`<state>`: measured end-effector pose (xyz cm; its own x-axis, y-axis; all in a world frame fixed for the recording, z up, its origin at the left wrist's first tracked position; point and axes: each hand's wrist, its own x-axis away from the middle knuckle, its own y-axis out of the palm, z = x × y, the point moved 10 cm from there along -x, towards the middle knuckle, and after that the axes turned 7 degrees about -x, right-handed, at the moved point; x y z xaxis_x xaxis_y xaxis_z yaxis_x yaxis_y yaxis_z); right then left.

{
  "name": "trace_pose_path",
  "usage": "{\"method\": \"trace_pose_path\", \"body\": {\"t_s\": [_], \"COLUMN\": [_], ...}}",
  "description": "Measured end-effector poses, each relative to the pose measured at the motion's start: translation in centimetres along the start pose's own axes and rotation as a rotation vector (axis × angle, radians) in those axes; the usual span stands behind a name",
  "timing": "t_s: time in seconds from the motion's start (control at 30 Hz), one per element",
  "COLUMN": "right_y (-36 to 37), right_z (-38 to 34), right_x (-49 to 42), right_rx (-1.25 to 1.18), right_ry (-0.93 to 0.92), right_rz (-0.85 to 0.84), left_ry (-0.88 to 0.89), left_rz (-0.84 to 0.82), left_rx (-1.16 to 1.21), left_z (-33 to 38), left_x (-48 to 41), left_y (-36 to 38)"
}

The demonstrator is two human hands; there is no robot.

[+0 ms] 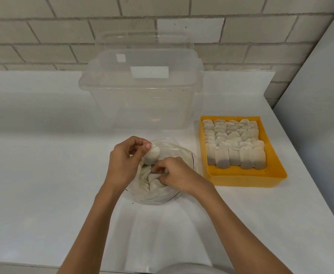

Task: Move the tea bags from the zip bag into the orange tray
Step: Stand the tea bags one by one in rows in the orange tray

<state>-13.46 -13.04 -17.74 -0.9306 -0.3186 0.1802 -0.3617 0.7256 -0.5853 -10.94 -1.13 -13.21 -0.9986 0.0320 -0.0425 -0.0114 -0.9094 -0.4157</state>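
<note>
The fingers (pixel 147 146) of your left hand (pixel 122 163) pinch a small, pale, pillow-shaped paper tea bag (pixel 152 155) by its upper edge, just above the mouth of the crumpled clear plastic zip bag (pixel 156 198). Your right hand (pixel 176 173) has its fingers curled down among the loose tea bags (pixel 145 176) inside that mouth (whether they have closed on one, I cannot tell). These bags look very light, soft and easily torn, so take each by a folded edge or corner with a gentle pinch, not by the filled belly. The zip bag lies on the white tabletop (pixel 43 165). Close by on its right, the rectangular orange plastic tray (pixel 241 178) is filled with rows of tea bags (pixel 235 143) but for a bare strip at its near end. Behind stands a large clear plastic tub (pixel 142 95).
</note>
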Motion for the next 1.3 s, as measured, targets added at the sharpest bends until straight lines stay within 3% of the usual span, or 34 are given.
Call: {"method": "trace_pose_path", "body": {"t_s": [0.3,0.63,0.83,1.0,1.3], "right_y": [-4.9,-9.5,-14.8,-17.5,-14.2], "right_z": [0.4,0.3,1.8,5.4,9.9], "right_x": [0.7,2.6,5.3,6.8,6.0], "right_rx": [-0.292,-0.68,-0.618,-0.397,-0.195], "right_ry": [0.007,0.033,0.039,0.152,0.422], "right_rz": [0.245,0.347,0.546,0.701,0.52], "left_ry": [-0.018,0.008,0.037,0.048,0.061], "left_rz": [0.003,-0.017,-0.067,-0.116,-0.148], "left_rx": [0.037,0.063,0.075,0.088,0.055], "left_z": [-0.1,1.9,3.4,4.2,4.4], "left_x": [-0.3,-1.0,-0.8,-0.7,-0.6], "left_y": [-0.9,-0.5,1.6,3.4,4.7]}}
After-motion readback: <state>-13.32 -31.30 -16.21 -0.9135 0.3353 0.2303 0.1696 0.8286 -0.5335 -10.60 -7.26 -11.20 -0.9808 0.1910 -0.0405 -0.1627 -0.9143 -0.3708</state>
